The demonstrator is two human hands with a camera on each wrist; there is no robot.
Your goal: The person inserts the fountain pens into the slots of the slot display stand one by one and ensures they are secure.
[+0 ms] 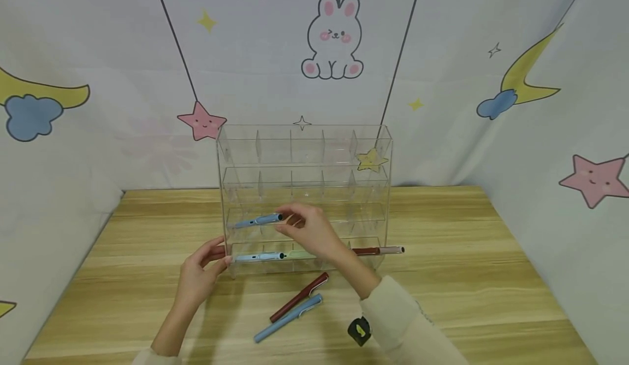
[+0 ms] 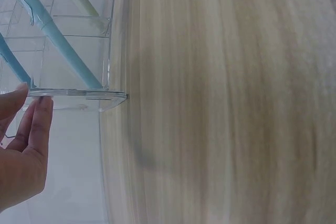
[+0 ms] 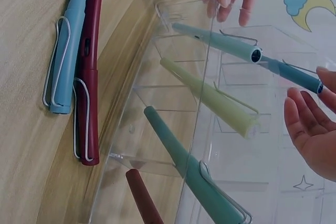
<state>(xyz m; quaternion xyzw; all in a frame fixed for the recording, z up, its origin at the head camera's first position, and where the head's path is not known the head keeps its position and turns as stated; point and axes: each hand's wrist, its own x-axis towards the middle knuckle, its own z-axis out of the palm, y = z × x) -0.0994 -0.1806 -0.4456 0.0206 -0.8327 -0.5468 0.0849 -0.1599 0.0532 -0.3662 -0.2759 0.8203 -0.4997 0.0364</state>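
Note:
A clear acrylic rack [image 1: 221,190] with rows of compartments stands upright. My left hand [image 1: 200,273] grips its left side wall, thumb at the front face and fingers outside. My right hand [image 1: 310,231] pinches the cap end of a blue pen [image 1: 257,221], which slants in the left compartment of the second row from the bottom. Below it, the bottom row holds a light blue pen [image 1: 257,257], a pale green pen [image 3: 210,95], a teal pen [image 3: 184,166] and a dark red pen [image 1: 366,251]. A pinkish pen [image 1: 391,250] juts out at the row's right end.
On the wooden table [image 1: 467,277] in front of the rack lie a loose dark red pen [image 1: 300,298] and a loose blue pen [image 1: 288,318], side by side. A small black object [image 1: 360,331] sits by the right sleeve. Behind the rack hangs a printed white cloth [image 1: 270,70].

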